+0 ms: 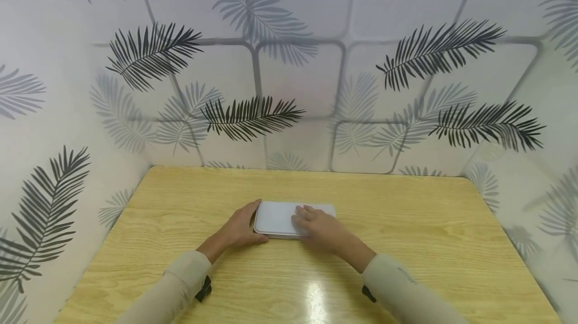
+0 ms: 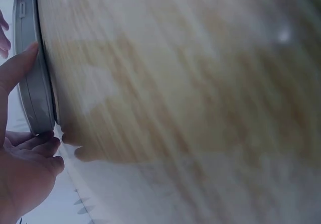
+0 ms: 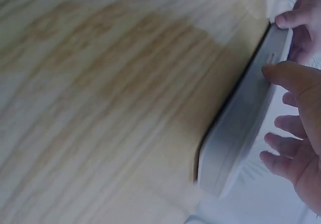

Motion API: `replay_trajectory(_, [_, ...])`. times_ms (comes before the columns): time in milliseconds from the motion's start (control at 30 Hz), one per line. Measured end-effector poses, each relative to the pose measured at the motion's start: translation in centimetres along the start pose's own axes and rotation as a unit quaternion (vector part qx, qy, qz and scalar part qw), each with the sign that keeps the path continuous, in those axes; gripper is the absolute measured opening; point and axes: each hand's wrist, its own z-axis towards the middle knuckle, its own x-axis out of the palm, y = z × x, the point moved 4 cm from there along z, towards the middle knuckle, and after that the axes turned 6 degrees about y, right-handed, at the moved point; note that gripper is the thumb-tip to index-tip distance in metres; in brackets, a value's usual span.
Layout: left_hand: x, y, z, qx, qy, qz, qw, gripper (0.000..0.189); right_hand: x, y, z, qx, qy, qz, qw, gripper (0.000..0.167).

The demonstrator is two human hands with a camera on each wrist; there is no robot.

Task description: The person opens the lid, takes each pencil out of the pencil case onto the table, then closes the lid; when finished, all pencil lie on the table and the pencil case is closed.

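Note:
On the table lies a flat white case [image 1: 276,217] with rounded corners and a grey side wall. My left hand [image 1: 240,228] holds its left end, the thumb on the front side and the fingers around the end. Over the case's right part lies my right hand [image 1: 322,229], its fingers spread above the lid. In the right wrist view the right thumb [image 3: 288,76] touches the front side beside a small latch [image 3: 271,58]. That front side also shows in the left wrist view. The case's contents are hidden by the lid.
The wooden table [image 1: 406,223] has a light yellow grain. A pale curtain or backdrop [image 1: 298,83] with leaf prints stands behind it and at both sides. Dark straps [image 1: 204,289] show under the sleeves.

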Motion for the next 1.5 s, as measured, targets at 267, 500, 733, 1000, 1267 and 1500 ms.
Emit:
replay_trajectory(267, [0.0, 0.1, 0.2, 0.005, -0.009, -0.004, 0.9999, 0.101, 0.4, 1.3, 0.7, 0.003, 0.002, -0.075, 0.9972, 0.043])
replay_trajectory(500, [-0.3, -0.2, 0.4, 0.002, -0.014, 0.009, 0.9999, 0.100, 0.7, 3.1, 1.9, 0.035, 0.016, -0.164, 0.9858, 0.038])
replay_trajectory(733, [-0.4, -0.6, 0.7, 0.002, -0.019, 0.019, 0.9996, 0.098, 1.3, 4.1, 2.7, 0.070, 0.046, -0.206, 0.9748, 0.040])
replay_trajectory(1000, [-0.6, -0.4, 0.9, 0.000, -0.025, 0.023, 0.9994, 0.100, 0.3, 3.9, 3.0, 0.064, 0.060, -0.202, 0.9755, 0.038])
replay_trajectory(1267, [-1.3, -0.2, 0.7, 0.010, 0.029, 0.022, 0.9993, 0.099, -2.1, 2.5, 2.4, 0.009, 0.041, -0.110, 0.9930, 0.027])
replay_trajectory(1500, [-2.0, -0.3, 0.5, 0.007, 0.026, 0.015, 0.9995, 0.103, -4.8, 0.0, 2.1, -0.011, -0.068, 0.034, 0.9970, 0.027])
